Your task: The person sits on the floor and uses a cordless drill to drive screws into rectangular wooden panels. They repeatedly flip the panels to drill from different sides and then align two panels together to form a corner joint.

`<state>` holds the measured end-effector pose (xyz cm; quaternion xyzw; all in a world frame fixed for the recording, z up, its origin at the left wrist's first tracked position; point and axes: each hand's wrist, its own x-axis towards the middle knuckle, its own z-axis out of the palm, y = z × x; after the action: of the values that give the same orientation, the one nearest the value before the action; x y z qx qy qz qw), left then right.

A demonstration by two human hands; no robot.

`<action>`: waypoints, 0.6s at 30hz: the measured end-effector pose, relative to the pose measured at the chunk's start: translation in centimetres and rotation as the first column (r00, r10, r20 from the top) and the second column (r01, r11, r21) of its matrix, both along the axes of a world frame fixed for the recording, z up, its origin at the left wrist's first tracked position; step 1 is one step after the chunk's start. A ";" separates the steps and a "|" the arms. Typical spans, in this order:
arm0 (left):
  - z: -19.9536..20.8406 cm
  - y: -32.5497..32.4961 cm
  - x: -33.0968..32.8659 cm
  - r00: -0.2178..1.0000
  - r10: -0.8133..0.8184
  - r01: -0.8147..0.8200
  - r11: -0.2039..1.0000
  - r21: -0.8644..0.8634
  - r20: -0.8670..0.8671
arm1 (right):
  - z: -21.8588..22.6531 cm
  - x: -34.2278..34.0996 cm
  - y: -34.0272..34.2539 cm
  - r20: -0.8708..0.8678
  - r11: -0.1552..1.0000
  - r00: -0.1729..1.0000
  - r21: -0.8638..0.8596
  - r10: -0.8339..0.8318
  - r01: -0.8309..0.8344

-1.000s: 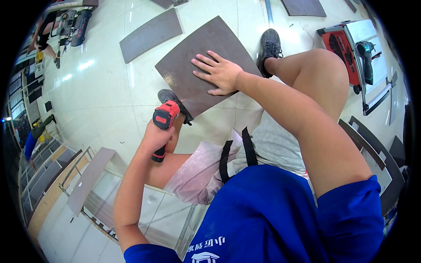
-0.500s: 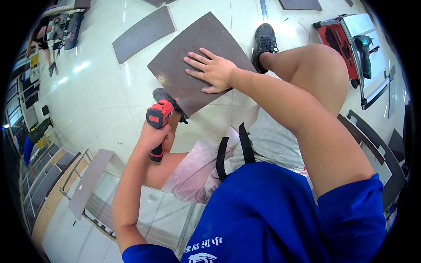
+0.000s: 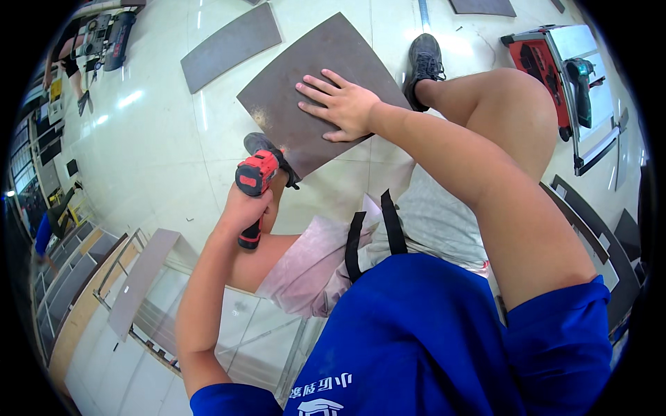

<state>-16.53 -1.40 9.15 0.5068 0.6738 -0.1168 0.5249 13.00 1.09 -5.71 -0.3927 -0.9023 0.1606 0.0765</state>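
Note:
My left hand (image 3: pixel 248 208) is wrapped round the handle of a red and black cordless drill (image 3: pixel 258 173). The drill points away from me, its front end over the near-left corner of a dark brown-grey board (image 3: pixel 333 48). Where the tip meets the board is hidden behind the drill body. Pale dust (image 3: pixel 259 118) lies on the board's left side. My right hand (image 3: pixel 345 107) rests flat on the board, fingers spread, near its middle. Between my feet the board lies low, one shoe by its near-left corner and the other shoe (image 3: pixel 424 66) beside its right edge.
A grey panel (image 3: pixel 232 47) lies on the tiled floor at the far left. On the right, a red-sided, white-topped stand (image 3: pixel 581 45) carries a green power tool (image 3: pixel 580 90). Racks with panels (image 3: pixel 142 284) stand at the lower left. Another person (image 3: pixel 48 225) is at the far left.
The view has shifted slightly. Dust on the board by the drill looks a little more spread. Both hands keep their places, the left on the drill, the right on the board.

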 end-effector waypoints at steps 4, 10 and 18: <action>0.0 0.0 0.1 1.000 -0.014 0.014 1.000 0.012 0.013 | -0.1 0.0 0.0 -0.001 1.000 1.000 0.008 -0.002 0.002; 0.3 0.1 0.4 1.000 0.000 0.000 1.000 -0.005 0.004 | 0.1 0.0 0.0 0.018 1.000 1.000 0.006 0.002 -0.002; -0.1 0.0 0.1 1.000 0.000 0.000 1.000 0.008 -0.005 | -0.1 -0.1 0.0 0.005 1.000 1.000 0.012 -0.001 0.001</action>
<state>-16.38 -1.36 9.04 0.5087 0.6754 -0.1155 0.5213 12.93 1.05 -5.85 -0.3930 -0.9033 0.1543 0.0767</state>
